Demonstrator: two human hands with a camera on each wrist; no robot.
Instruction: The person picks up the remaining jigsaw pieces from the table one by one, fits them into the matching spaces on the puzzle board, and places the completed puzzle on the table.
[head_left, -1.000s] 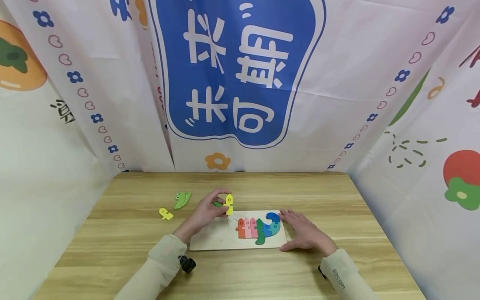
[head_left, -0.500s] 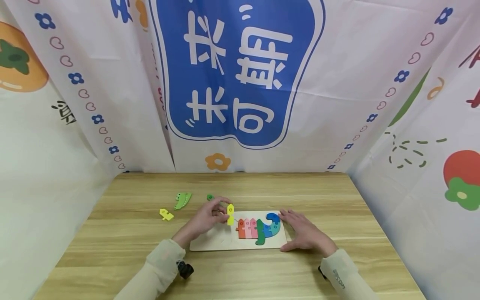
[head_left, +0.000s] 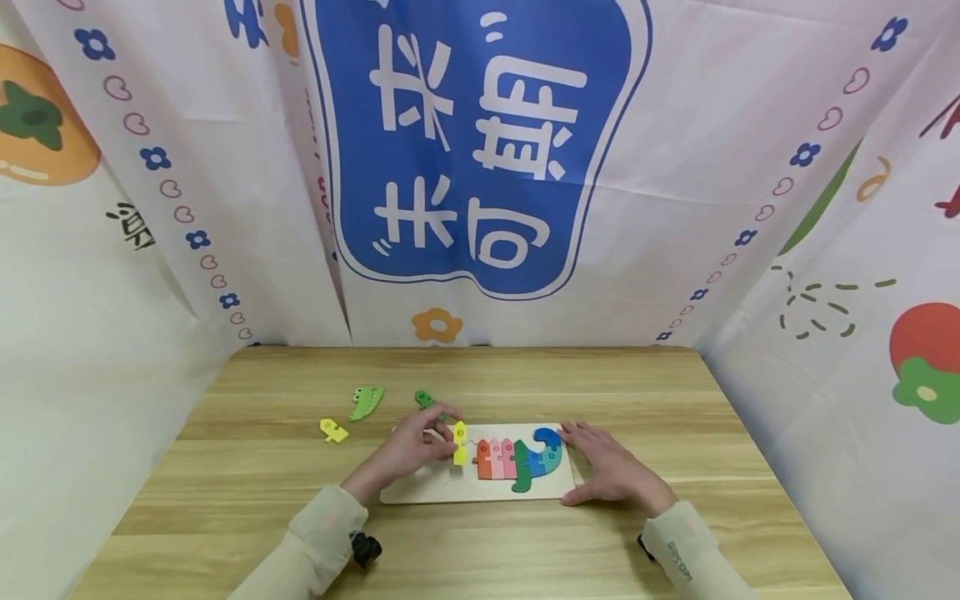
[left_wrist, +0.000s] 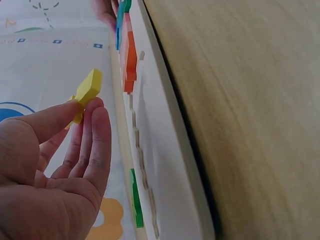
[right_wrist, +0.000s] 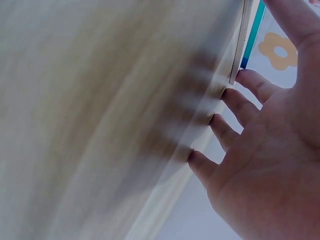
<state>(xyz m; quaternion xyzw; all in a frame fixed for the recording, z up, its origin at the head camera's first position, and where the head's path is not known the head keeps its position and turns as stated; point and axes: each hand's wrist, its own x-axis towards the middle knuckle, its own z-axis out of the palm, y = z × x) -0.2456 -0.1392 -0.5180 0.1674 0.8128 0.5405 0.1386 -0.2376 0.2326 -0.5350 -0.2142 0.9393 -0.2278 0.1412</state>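
Note:
My left hand (head_left: 415, 443) pinches a yellow puzzle piece (head_left: 460, 442) between thumb and fingers, held above the pale wooden puzzle board (head_left: 420, 492). In the left wrist view the yellow piece (left_wrist: 90, 87) is off the board, near the orange piece (left_wrist: 129, 60). Fitted together on the board are an orange piece (head_left: 483, 460), pink pieces (head_left: 502, 458), a green leg piece (head_left: 521, 467) and blue tail pieces (head_left: 551, 447). My right hand (head_left: 611, 467) rests spread at the board's right end, its fingertips touching the table and board edge in the right wrist view.
On the table (head_left: 262, 500), left of the board, lie a green crocodile head piece (head_left: 366, 402) and another yellow piece (head_left: 333, 430). A dark green piece (head_left: 424, 399) lies behind my left hand, partly covered. A printed white cloth (head_left: 637, 267) hangs around the table.
My left hand has come down toward the near side with the yellow piece, lower over the board. The dark green piece behind it shows more. My right hand has stayed in place.

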